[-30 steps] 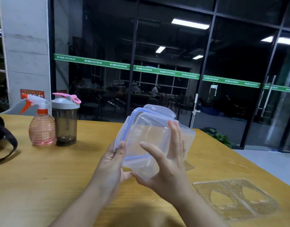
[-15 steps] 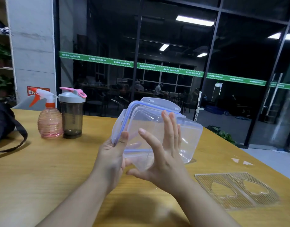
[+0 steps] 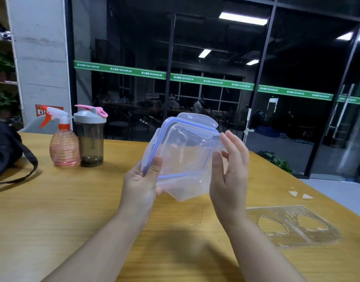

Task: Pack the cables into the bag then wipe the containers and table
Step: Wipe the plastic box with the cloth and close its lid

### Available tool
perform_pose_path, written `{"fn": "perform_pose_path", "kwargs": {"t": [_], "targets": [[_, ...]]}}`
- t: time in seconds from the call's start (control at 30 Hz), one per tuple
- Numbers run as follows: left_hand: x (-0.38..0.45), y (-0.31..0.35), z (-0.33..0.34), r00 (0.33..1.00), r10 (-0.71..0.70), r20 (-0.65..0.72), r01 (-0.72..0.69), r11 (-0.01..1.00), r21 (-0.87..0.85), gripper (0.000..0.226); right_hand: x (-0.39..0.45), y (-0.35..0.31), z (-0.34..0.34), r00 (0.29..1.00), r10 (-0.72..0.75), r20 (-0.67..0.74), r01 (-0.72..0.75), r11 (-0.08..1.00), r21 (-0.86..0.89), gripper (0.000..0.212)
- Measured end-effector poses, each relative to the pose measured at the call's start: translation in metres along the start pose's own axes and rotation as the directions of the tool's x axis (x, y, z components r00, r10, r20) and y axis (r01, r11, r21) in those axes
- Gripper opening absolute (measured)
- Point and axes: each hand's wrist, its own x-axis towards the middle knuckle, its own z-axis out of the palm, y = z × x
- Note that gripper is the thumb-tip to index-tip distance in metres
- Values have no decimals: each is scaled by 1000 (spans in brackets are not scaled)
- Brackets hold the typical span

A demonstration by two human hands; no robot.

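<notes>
Since a second ago the right hand (image 3: pixel 229 176) has slid off the face of the box (image 3: pixel 183 157) to its right edge, and the box has tipped further toward the person. From the head view, the left hand (image 3: pixel 141 184) grips the box by its blue-sealed left rim, thumb on the front and the other fingers behind it, and holds it tilted in the air above the table (image 3: pixel 73 210). The right hand is relaxed, fingers nearly straight, thumb resting on the right edge and pinching nothing. No cloth shows in either hand, so the wiping seems not yet begun on this box. To do it well I would keep the left grip low on the rim, clear of the latch flap at the top, fetch a cloth, and work the inside corners and the seal groove. A spray bottle (image 3: pixel 63 145) and shaker (image 3: pixel 91 139) stand touching at the far left, near a dark bag (image 3: pixel 4 147); a clear grid tray (image 3: pixel 293 226) lies flat on the right.
</notes>
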Motion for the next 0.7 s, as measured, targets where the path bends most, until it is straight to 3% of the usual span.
{"fn": "perform_pose_path", "kwargs": {"t": [0.03,0.1,0.17,0.23,0.3,0.4,0.47,0.57,0.7], "targets": [[0,1,1,1000,-2,-1,2,1000,-16,31,2,1,-3,999,49,-16,-50,998,-36,42],[1,3,1,1000,-11,-4,11,999,-48,25,4,2,-8,971,232,-59,-234,972,-35,75],[2,5,0,999,-34,-3,34,998,-56,24,5,3,-13,890,456,-21,-454,889,63,108],[3,5,-1,998,-59,9,60,997,-51,26,7,4,-18,800,594,90,-600,786,146,118],[5,6,-4,998,-59,-2,59,997,-42,25,7,9,-23,743,653,144,-668,713,212,106],[9,12,-12,994,-81,-75,76,995,-66,28,9,21,-29,683,719,129,-704,603,376,55],[9,13,-20,994,-96,-59,93,994,-52,41,9,20,-32,640,752,157,-721,516,463,35],[8,12,-28,996,-88,-33,89,996,26,86,5,15,-32,615,740,271,-749,441,495,37],[5,17,-38,995,-90,33,86,991,104,115,-4,-6,-36,581,721,377,-777,354,521,40]]}}
